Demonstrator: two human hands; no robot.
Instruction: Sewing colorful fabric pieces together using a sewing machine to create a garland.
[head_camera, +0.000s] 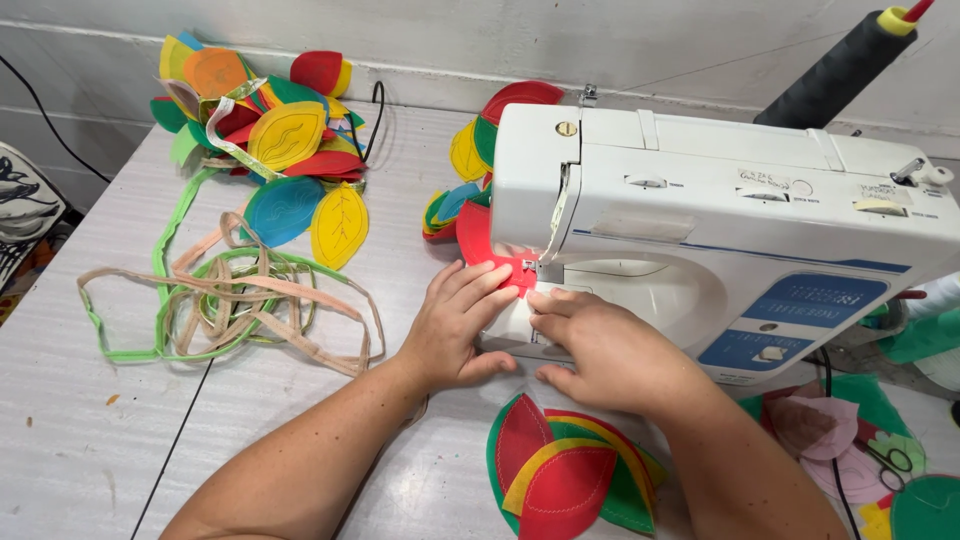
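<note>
I see both hands flat at the white sewing machine (700, 200): left hand (455, 325) and right hand (600, 350) press the red felt leaf (485, 245) under the needle, fingers spread, pinching nothing. Stitched leaf stack (565, 480) lies near, ribbon tangle (230, 300) left.

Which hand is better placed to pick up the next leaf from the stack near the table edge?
Right, probably. The right hand rests directly above the leaf stack, while the left hand sits further left, its fingers pressing the red piece by the needle.
</note>
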